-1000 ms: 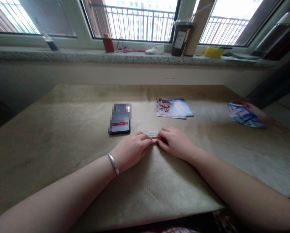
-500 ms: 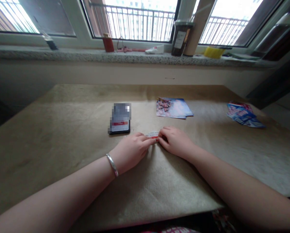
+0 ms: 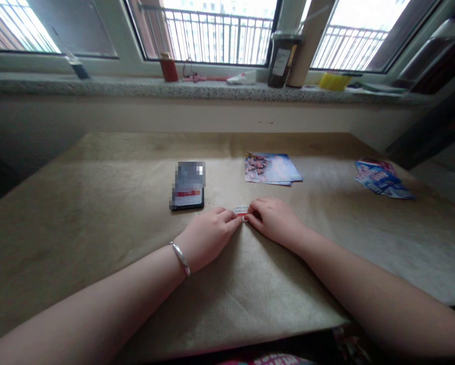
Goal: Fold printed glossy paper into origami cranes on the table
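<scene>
A small piece of white printed paper (image 3: pixel 242 210) with a red strip lies between my two hands on the table. My left hand (image 3: pixel 211 234), with a silver bangle at its wrist, has its fingertips closed on the paper's left side. From the other side my right hand (image 3: pixel 273 219) pinches the right part, thumb and fingers bent together. Both hands rest low on the tabletop, fingertips nearly touching. Much of the paper is hidden under the fingers, so I cannot tell how it is folded.
A phone (image 3: pixel 191 198), partly pixelated, lies left of the hands. Picture cards (image 3: pixel 275 168) are stacked beyond them, and blue and red packets (image 3: pixel 383 180) lie at the right on the table (image 3: pixel 98 203). A dark lidded container (image 3: pixel 282 61) and a red object (image 3: pixel 169 68) stand on the windowsill.
My left hand's fingers have drawn back and bent, where the index finger was stretched along the paper's lower edge. My right hand's fingertips have shifted only slightly.
</scene>
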A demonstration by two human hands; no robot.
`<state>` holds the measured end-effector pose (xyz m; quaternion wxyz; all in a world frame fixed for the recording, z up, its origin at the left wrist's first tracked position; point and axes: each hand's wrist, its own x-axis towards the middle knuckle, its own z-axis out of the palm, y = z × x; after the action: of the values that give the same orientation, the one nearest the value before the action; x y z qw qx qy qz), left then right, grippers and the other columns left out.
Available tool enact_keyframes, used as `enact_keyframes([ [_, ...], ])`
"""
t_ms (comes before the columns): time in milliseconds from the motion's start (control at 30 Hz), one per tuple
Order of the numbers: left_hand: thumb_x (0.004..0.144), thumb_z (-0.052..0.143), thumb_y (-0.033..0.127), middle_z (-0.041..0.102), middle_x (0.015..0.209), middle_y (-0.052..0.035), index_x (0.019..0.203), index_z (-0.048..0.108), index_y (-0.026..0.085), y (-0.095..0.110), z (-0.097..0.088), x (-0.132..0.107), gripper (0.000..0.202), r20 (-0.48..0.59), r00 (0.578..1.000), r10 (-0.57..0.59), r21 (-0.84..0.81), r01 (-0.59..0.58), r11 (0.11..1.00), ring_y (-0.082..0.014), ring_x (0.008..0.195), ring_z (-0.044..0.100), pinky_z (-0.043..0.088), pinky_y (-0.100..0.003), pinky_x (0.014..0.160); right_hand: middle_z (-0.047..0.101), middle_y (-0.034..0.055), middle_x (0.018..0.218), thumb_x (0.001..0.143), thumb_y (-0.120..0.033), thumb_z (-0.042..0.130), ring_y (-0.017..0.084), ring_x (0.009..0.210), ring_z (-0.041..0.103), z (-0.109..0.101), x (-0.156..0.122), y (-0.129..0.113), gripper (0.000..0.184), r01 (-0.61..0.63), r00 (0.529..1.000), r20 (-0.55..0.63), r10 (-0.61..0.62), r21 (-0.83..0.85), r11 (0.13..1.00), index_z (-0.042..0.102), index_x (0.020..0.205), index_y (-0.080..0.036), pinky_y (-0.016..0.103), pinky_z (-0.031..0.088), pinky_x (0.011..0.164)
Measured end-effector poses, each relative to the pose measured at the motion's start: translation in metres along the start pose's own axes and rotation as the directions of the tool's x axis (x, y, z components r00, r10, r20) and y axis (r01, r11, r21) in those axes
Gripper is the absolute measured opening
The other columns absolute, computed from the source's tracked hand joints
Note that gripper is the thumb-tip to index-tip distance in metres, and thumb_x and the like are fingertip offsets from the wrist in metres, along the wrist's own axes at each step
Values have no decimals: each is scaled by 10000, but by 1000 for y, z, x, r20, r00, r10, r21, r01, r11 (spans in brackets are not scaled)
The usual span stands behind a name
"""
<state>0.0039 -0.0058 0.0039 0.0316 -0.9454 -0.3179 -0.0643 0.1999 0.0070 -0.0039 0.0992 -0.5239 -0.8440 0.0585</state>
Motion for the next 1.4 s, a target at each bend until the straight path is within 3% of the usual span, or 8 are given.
enact_keyframes([
  [767,871,478,127,610,929,-96,1046,603,107,8,-5,4,216,0,1000,9,82,-9,997,-211,839,546,518,-337,727,650,32,789,836,-278,532,164,730,565,1,0,-3,110,-32,999,-31,34,41,999,592,847,-186,265,357,646],
  [1000,872,482,137,606,948,-94,1052,600,114,6,-2,3,217,8,1000,27,109,-28,994,-205,847,543,512,-329,727,633,28,781,861,-258,516,153,732,554,-2,-4,0,132,59,997,-44,-60,-15,998,630,841,-195,262,339,658],
  [1233,870,456,93,607,962,-88,1079,600,120,6,0,2,255,1,1000,11,83,-11,996,-212,853,530,513,-347,739,669,36,826,905,-250,482,163,777,561,-11,-11,4,211,256,964,-44,-263,-134,957,689,883,-216,300,318,707],
  [1400,873,441,92,607,986,-92,1078,606,112,5,-1,3,264,12,1000,12,59,-13,998,-225,870,534,519,-364,756,678,32,854,908,-232,477,158,755,568,-12,-12,-1,234,233,972,-9,-237,-149,961,711,905,-230,299,323,685],
])
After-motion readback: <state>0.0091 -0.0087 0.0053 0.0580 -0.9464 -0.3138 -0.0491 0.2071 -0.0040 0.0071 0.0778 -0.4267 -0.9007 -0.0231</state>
